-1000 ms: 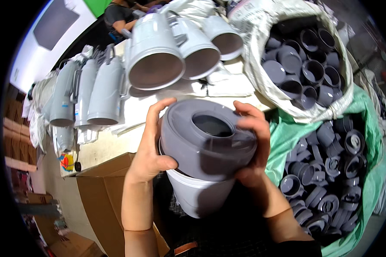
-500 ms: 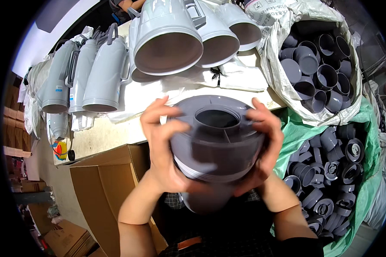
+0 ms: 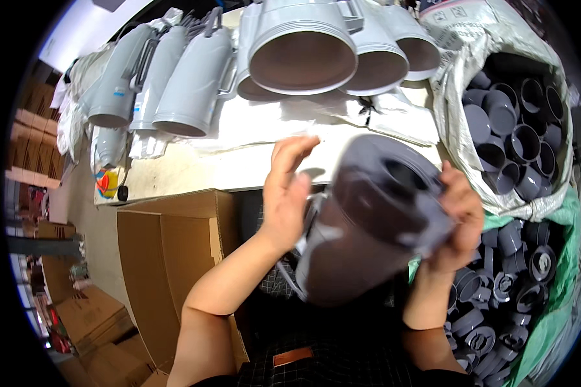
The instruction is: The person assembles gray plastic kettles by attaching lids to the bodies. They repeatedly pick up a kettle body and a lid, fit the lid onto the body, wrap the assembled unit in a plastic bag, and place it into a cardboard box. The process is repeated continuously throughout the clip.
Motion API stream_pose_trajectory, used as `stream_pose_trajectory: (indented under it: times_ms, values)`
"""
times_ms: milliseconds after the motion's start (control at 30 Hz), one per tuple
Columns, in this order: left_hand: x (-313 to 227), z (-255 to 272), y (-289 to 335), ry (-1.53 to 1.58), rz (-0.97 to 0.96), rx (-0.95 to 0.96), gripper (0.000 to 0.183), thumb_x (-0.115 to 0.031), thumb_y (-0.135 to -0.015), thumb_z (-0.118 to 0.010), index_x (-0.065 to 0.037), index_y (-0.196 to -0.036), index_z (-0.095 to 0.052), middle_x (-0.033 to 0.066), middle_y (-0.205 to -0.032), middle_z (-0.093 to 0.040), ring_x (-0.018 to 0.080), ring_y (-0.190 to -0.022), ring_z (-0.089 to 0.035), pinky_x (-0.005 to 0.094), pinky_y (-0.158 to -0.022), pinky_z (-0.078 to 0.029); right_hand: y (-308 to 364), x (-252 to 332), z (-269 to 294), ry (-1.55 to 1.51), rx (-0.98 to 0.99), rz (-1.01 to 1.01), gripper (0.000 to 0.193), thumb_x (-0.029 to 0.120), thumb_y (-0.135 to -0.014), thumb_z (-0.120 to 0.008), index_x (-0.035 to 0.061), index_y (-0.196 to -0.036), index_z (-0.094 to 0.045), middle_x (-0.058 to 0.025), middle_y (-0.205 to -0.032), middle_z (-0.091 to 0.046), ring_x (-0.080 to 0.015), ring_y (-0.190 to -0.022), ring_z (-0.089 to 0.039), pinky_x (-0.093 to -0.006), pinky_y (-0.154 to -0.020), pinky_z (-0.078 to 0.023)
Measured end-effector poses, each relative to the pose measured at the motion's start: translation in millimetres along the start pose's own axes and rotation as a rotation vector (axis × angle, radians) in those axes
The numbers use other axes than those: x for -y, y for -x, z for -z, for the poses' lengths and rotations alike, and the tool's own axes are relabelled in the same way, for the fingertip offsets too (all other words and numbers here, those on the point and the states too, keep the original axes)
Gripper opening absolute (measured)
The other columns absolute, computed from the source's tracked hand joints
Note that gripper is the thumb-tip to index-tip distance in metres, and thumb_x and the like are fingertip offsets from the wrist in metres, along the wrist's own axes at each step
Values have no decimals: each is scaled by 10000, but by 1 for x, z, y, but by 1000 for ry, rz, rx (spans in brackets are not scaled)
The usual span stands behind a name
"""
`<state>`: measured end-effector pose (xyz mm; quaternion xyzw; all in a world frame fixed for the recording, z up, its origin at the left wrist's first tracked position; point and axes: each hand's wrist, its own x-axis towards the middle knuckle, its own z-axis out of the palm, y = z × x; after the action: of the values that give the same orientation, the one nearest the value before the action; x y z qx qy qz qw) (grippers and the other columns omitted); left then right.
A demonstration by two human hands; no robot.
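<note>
In front of my body a grey thermos flask casing [image 3: 358,245] is tilted, its ringed end up and to the right, smeared by motion. A dark round hole [image 3: 403,175] shows in the middle of that end. My right hand [image 3: 459,216] wraps around the rim on the right side. To the left of the casing is my left hand [image 3: 287,197], its fingers spread and apart from the upper part. A thin handle [image 3: 290,277] shows along the casing's lower left side.
Several grey flasks [image 3: 193,84] stand on the pale table [image 3: 155,171]. An open cardboard box [image 3: 174,258] is at my left. On the right, a white sack [image 3: 452,122] holds dark cups, and a green sack [image 3: 571,232] holds loose dark plastic parts.
The casing has tipped from nearly end-on to a slant and swung right. My left hand has come off its rim; the right hand stays on it. The whole view has shifted.
</note>
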<state>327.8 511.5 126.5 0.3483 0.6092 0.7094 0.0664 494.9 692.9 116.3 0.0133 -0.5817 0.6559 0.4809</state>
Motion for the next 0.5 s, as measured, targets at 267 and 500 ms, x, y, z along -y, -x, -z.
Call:
stream_pose_trajectory:
  times_ms: [267,500]
  values:
    - [72,55,25,-407,371,-13,118,-49,-918,-659,7,-842,-729,61,-789,-658,133,-772,-614,292,-715,-483,10,-53,69,-1222,117,-206,353,392,-1020,-567,141,-782,-495,44,-713,-615,-113,-983,-561,-392,-1262,-162]
    - [208,121,-75,-785,239,-57,93,-76,-865,-712,-12,-921,-674,132,-844,-653,310,-807,-624,411,-763,-495,-32,-84,57,-1149,257,-491,353,474,-981,-614,136,-1058,-546,-6,-1018,-637,-183,-1136,-557,-585,-1070,-288]
